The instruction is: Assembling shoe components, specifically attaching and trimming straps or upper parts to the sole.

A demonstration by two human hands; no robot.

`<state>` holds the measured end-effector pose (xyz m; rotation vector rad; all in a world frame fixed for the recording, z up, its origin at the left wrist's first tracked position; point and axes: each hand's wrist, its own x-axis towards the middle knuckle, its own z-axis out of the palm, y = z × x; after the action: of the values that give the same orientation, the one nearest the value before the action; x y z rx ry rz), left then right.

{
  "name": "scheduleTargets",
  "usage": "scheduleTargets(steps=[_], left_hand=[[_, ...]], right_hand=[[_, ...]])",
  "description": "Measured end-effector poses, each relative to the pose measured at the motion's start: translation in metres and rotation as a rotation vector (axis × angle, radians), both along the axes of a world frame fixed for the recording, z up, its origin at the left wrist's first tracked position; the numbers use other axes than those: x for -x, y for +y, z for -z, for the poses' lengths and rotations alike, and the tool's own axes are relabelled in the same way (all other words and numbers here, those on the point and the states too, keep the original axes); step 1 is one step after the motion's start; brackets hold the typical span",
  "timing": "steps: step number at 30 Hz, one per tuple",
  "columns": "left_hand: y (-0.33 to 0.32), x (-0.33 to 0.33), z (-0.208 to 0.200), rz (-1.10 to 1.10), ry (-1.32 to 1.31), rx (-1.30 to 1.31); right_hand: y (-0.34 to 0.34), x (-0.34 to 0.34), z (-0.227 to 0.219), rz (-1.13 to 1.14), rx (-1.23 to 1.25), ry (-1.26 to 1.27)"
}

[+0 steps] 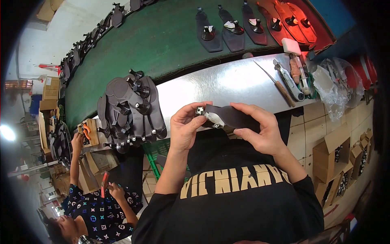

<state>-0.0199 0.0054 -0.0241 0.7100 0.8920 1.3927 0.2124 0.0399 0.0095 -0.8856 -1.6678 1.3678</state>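
Note:
In front of my chest, a dark shoe insole (239,118) is held between both hands. My left hand (185,126) pinches its left end, where a whitish patch and small shiny metal parts show. My right hand (262,128) grips the right end, thumb below and fingers above. Just beyond the hands runs a shiny metal ledge (227,79). To the left of my left hand lies a pile of similar dark insoles (140,122) with glossy black parts attached.
Behind the ledge is a green belt (158,44), with several insoles (233,34) at its far right under reddish light. An awl (282,91), a cutter knife (290,81) and a plastic bag (337,81) lie right. A co-worker (101,207) holds a red-headed hammer (105,185) at left.

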Motion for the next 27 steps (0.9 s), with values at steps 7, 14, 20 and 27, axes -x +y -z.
scheduleTargets(steps=[7, 14, 20, 27], left_hand=[[0.0, 0.0, -0.005, 0.054, 0.012, -0.028], [0.0, -0.002, -0.001, 0.052, 0.013, -0.032], [0.0, -0.001, 0.0, 0.049, 0.019, -0.009], [-0.002, -0.001, 0.001, 0.049, 0.043, -0.019]], right_hand=[[-0.004, 0.001, 0.011, 0.006, -0.123, 0.01], [-0.006, 0.0, 0.016, -0.017, -0.069, 0.026], [-0.005, 0.001, 0.02, -0.01, -0.11, 0.025], [-0.005, 0.0, 0.013, -0.026, -0.159, -0.032]])
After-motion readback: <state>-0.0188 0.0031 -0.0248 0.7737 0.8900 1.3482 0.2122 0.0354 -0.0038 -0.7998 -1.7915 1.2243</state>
